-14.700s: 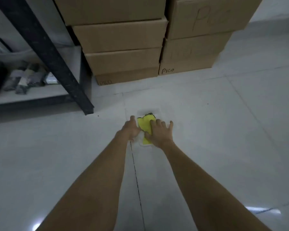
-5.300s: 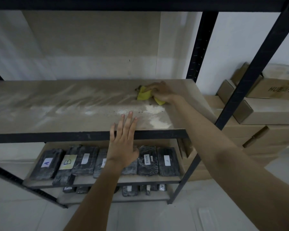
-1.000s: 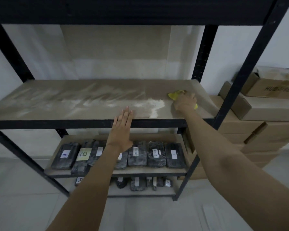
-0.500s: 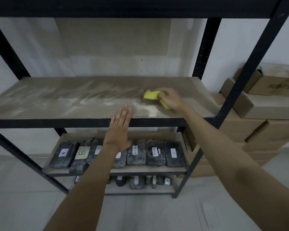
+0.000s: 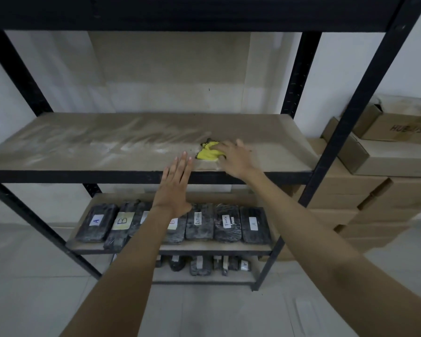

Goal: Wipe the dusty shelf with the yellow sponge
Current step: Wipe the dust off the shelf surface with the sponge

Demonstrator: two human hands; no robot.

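Head view: I see the right hand (image 5: 235, 158) pressing the yellow sponge (image 5: 208, 153) on the dusty shelf (image 5: 83, 144).
Sponge grasped under its fingers, near the front edge, right of middle; left hand (image 5: 176, 186) flat, released, fingertips just over that edge.

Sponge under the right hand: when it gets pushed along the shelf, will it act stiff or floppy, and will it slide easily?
Probably soft: the sponge looks bunched and wrinkled under the right hand, not block-shaped. Likely light, since a flat palm alone moves it. It should slide fairly freely, as the shelf carries loose pale dust streaks, though it may fold over.
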